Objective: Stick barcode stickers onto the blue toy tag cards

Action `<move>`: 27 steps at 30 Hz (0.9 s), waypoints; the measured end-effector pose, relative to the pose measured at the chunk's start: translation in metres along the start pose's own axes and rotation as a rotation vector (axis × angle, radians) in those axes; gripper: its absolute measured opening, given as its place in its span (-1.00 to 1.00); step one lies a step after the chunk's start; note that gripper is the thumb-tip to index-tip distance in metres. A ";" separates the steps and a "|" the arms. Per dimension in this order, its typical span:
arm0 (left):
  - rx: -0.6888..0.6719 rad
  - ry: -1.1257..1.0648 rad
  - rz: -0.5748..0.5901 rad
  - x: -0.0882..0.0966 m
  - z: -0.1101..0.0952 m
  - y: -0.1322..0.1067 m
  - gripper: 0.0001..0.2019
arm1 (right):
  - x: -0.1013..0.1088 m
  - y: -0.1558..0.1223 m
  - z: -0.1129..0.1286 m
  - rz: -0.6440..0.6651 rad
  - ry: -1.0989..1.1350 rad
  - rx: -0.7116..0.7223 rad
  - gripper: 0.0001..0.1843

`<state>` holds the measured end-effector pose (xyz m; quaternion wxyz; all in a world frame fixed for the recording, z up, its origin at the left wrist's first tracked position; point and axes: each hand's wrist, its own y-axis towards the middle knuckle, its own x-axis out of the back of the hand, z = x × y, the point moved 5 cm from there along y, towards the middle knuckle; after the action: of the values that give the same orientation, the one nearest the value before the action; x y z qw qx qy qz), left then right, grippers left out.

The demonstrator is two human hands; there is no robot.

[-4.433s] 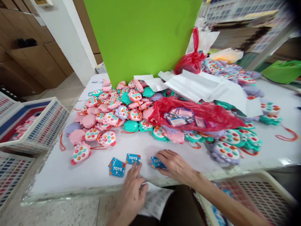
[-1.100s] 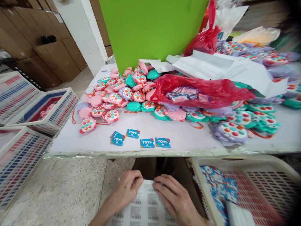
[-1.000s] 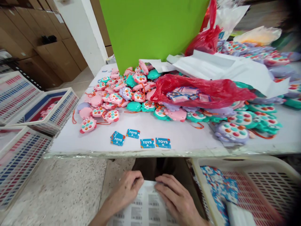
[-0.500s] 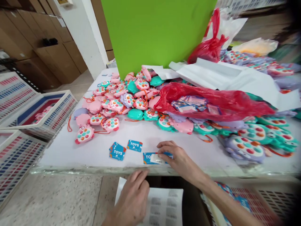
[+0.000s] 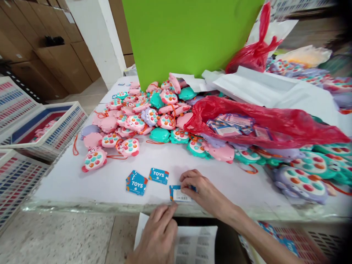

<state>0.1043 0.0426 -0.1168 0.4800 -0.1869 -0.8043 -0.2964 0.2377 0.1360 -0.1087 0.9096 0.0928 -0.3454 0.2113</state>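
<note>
My right hand [image 5: 202, 190] is closed in a pinch at a white barcode sticker [image 5: 181, 198]. The sticker lies over a blue TOYS card [image 5: 171, 191] close to the table's front edge; whether it is fully stuck down I cannot tell. Below that edge my left hand [image 5: 158, 234] is closed on a sheet of barcode stickers [image 5: 200, 240], its fingertips just short of the card. Left of the card are a single TOYS card [image 5: 158, 176] and a small overlapping pile of TOYS cards [image 5: 136, 183].
Pink, teal and purple animal-shaped toys [image 5: 134, 123] are heaped across the table [image 5: 82, 187]. A red plastic bag [image 5: 288, 126] holding many cards lies on them. Behind stands a green panel [image 5: 189, 36]. Plastic baskets [image 5: 66, 121] sit at left, another basket [image 5: 291, 238] below right.
My right hand has shifted a little left, and the sticker now lies squarer over the card. My left fingertips are nearer the card. The whole view has shifted slightly.
</note>
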 end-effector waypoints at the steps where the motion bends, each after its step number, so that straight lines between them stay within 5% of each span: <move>1: -0.002 0.005 0.003 0.000 0.000 0.000 -0.76 | 0.000 0.001 0.001 0.009 -0.002 0.000 -0.80; 27: 0.010 0.034 0.018 -0.005 0.001 -0.001 -0.76 | -0.003 0.005 0.001 0.021 -0.031 -0.007 -0.75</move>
<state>0.1054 0.0429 -0.1221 0.4972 -0.1869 -0.7956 -0.2912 0.2322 0.1392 -0.1098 0.9022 0.0894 -0.3612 0.2182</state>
